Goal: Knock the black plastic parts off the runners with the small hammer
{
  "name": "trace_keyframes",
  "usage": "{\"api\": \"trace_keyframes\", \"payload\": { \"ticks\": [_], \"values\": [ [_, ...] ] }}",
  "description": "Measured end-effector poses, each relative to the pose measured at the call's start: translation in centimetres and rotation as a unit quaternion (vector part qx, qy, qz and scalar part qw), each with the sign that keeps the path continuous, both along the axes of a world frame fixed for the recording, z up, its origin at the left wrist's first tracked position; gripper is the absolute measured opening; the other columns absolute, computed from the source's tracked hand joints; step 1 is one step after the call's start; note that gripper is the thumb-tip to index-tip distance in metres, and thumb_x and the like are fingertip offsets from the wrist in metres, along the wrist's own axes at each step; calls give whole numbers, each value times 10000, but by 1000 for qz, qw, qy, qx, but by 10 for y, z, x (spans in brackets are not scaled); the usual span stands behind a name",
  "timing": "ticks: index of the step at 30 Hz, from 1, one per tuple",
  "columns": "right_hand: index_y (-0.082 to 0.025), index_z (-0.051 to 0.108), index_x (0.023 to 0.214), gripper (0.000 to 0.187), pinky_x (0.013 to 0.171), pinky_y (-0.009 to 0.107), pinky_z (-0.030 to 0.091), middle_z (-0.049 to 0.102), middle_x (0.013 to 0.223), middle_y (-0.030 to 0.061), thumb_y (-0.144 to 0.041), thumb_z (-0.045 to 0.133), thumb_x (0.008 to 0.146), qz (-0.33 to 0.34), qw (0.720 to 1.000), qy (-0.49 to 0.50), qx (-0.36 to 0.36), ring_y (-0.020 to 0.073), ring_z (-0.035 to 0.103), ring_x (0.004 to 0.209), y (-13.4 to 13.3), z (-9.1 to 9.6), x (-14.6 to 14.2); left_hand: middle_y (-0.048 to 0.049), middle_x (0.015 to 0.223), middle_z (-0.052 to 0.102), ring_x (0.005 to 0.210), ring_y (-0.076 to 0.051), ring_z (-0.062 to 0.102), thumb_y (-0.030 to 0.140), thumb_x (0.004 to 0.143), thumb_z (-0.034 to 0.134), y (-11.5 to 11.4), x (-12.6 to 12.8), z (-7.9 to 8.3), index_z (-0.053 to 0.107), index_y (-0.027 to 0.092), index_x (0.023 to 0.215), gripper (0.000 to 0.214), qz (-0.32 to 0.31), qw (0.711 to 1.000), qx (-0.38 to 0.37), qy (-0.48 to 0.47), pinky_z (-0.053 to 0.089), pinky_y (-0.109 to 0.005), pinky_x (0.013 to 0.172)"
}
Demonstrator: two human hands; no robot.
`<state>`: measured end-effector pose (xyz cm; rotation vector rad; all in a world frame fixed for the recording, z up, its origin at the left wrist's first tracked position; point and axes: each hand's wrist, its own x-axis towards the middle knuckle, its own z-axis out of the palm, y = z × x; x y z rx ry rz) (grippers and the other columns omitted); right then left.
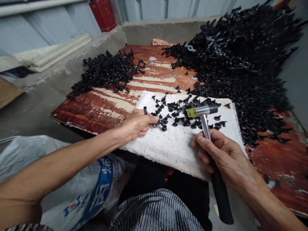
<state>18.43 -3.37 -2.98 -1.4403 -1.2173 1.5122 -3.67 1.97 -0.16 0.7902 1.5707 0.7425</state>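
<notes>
My left hand (137, 125) is closed on a small black plastic part (158, 123), whose knobbed ends stick out past the thumb and above the knuckles. It is just over the left side of a white board (173, 144). In my right hand (221, 150) is a mallet (204, 120) with a metal head, a yellow face on one end and a black one on the other. Its black grip points down towards me, and the head is raised over the board. Many loose black pieces (175, 120) with round flared ends lie scattered between my hands.
A heap of black parts (106, 72) sits at the back left of the worn red-brown tabletop (154, 81). A far larger pile (235, 54) covers the right side. Below my left arm is a white plastic sack (96, 192). A red box (103, 14) stands on the concrete ledge (96, 48).
</notes>
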Motion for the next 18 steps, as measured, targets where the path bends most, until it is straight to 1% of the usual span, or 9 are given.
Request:
{"api": "trace_keyframes", "payload": {
  "ticks": [2, 4, 6, 7, 9, 11, 12, 15, 18],
  "values": [
    [-203, 592, 889, 342, 319, 186, 285, 467, 510, -69, -538, 636, 835, 18, 999, -24, 22, 74, 351, 373, 0, 0, 1, 94, 357, 313, 292, 0, 206, 75, 838, 649, 2, -1, 1, 482, 161, 548, 345, -4, 1000, -2, 26, 113, -173, 325],
    [-199, 610, 1021, 336, 323, 200, 292, 483, 557, -57, -500, 599, 873, 43, 995, -68, 62, 89, 371, 392, 0, 1, 1, 100, 336, 279, 295, -6, 196, 106, 811, 688, 5, -1, 2, 471, 174, 542, 352, -9, 999, -4, 51, 107, -182, 336],
    [-193, 601, 1155, 350, 361, 224, 370, 552, 641, -16, -435, 561, 904, 60, 983, -121, 127, 122, 469, 453, 1, 2, 1, 100, 331, 287, 301, -9, 197, 114, 771, 726, 8, -2, 3, 473, 181, 554, 340, -16, 998, -6, 62, 113, -191, 350],
    [-191, 592, 1209, 361, 417, 244, 443, 608, 717, 18, -394, 545, 913, 68, 972, -148, 168, 147, 550, 524, 2, 2, 0, 100, 331, 295, 303, -11, 198, 115, 755, 739, 9, -1, 4, 473, 183, 561, 336, -21, 998, -9, 65, 112, -196, 357],
    [-184, 567, 1294, 395, 627, 316, 574, 698, 940, 94, -308, 514, 922, 83, 944, -196, 252, 206, 684, 754, 4, 2, -1, 96, 335, 312, 309, -16, 206, 123, 744, 745, 11, 0, 6, 485, 181, 577, 314, -30, 997, -20, 74, 110, -204, 371],
    [-168, 552, 1344, 424, 844, 394, 585, 709, 1141, 143, -234, 482, 931, 106, 911, -236, 321, 246, 713, 972, 6, 2, -2, 90, 327, 314, 310, -22, 204, 138, 765, 722, 12, 2, 9, 509, 170, 587, 280, -35, 994, -35, 94, 109, -209, 377],
    [-159, 544, 1364, 438, 908, 419, 570, 701, 1206, 154, -205, 470, 935, 114, 895, -251, 351, 256, 706, 1041, 7, 2, -3, 88, 318, 309, 309, -23, 194, 143, 781, 704, 12, 3, 11, 516, 164, 585, 273, -37, 993, -44, 107, 108, -211, 377],
    [-126, 519, 1407, 470, 974, 421, 549, 679, 1294, 165, -142, 457, 941, 119, 854, -272, 427, 251, 681, 1142, 10, 4, -6, 85, 317, 316, 311, -20, 176, 141, 786, 690, 13, 4, 12, 505, 163, 569, 286, -48, 990, -43, 126, 112, -211, 373],
    [-98, 493, 1437, 500, 968, 398, 558, 686, 1282, 175, -111, 458, 938, 104, 824, -287, 477, 243, 688, 1135, 13, 5, -9, 92, 336, 306, 325, -19, 180, 136, 763, 703, 13, 3, 10, 445, 183, 545, 341, -45, 991, -28, 125, 116, -209, 370]
  ]
}}
